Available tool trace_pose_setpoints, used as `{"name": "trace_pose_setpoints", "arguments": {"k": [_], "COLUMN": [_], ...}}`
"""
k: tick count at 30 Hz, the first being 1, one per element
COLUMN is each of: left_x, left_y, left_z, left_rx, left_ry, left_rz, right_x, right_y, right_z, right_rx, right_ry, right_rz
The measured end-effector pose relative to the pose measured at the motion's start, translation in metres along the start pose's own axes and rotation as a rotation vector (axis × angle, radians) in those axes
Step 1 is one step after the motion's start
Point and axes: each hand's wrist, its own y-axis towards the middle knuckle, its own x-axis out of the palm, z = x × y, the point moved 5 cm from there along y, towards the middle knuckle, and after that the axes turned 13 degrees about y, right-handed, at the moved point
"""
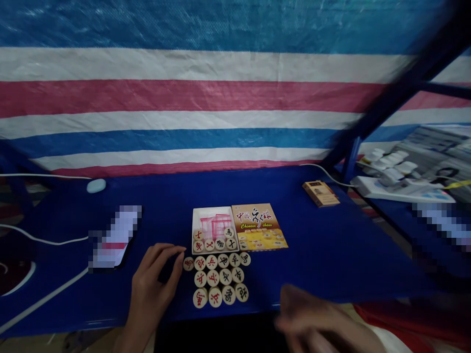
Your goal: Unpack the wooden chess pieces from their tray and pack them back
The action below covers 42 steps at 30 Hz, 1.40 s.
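My left hand (156, 277) is beside the left end of the chess pieces, thumb and fingers apart with nothing between them. Round Chinese chess pieces (213, 278) with red and black characters lie in rows on the blue table (312, 255). Behind them is an open white box (196, 215) holding several more pieces and a folded red-lined sheet (217, 223). Its brown and yellow lid (259, 226) lies against the box's right side. My right hand (300, 314), blurred by motion, is over the table's front edge, right of the pieces; its fingers cannot be made out.
A phone (117, 235) with a cable lies at the left, behind it a pale oval object (96, 186). A small tan box (321, 193) stands at the back right. Farther right are a white power strip (401, 190) and a blue frame (382, 93). A striped tarp (206, 98) hangs behind.
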Motion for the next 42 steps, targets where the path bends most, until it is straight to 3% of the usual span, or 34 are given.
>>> {"name": "trace_pose_setpoints", "arguments": {"k": [3,8,12,22,26,28,32,37,42], "left_x": [0.001,0.006,0.007,0.006,0.002,-0.003,-0.004,0.011,0.014], "left_y": [-0.013,-0.024,-0.021,-0.024,-0.022,-0.019,-0.010,0.008,0.017], "left_z": [-0.005,-0.003,0.002,-0.007,-0.013,-0.014,0.000,0.030,0.032], "left_rx": [0.060,0.154,0.200,0.207,0.174,0.111,0.031,0.088,0.064], "left_ry": [0.040,0.125,0.149,0.150,0.107,0.062,-0.075,-0.237,-0.288], "left_rz": [-0.069,-0.142,-0.167,-0.297,-0.241,-0.177,-0.093,-0.083,-0.038], "right_x": [-0.006,0.013,0.023,0.017,0.017,0.015,0.015,0.041,0.058], "right_y": [0.003,-0.005,-0.013,-0.012,-0.011,-0.009,0.008,0.040,0.043], "right_z": [0.022,0.068,0.083,0.082,0.079,0.076,0.061,0.040,0.041], "right_rx": [0.070,0.021,0.019,0.099,0.067,0.075,0.036,-0.145,-0.216], "right_ry": [-0.065,-0.196,-0.305,-0.235,-0.203,-0.160,-0.095,-0.015,0.002], "right_rz": [0.086,-0.060,-0.158,-0.207,-0.199,-0.121,0.071,0.024,0.066]}}
